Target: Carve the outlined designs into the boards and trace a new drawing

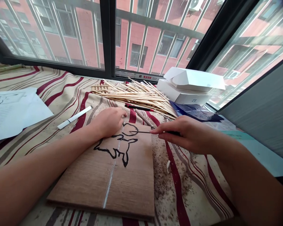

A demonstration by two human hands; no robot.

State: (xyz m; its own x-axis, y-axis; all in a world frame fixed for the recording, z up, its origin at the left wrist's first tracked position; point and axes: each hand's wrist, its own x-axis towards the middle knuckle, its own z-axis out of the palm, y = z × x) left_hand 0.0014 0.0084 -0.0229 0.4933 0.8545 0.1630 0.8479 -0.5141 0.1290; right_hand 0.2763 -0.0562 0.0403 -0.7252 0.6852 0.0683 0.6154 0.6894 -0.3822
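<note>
A brown wooden board (pixel 134 185) lies in front of me, with a thick black outline drawing (pixel 119 147) and a pale line down its middle. My left hand (pixel 112 121) rests at the board's far left corner, its fingers bent over that edge; the fingertips are partly hidden. Pinched in my right hand (pixel 185 133) is a thin metal tool with a dark handle (pixel 143 132). Its slim shaft points left, and its tip lies over the rounded part of the drawing near the far edge. I cannot make out the exact kind of tool.
Behind the board lies a pile of thin wooden sticks (pixel 141 97), beside a white box (pixel 186 91) and a dark blue packet (pixel 195 112). A white marker (pixel 74 117) and paper sheets (pixel 19 110) are on the left. Brown crumbs (pixel 163 179) dot the striped cloth (pixel 179 194).
</note>
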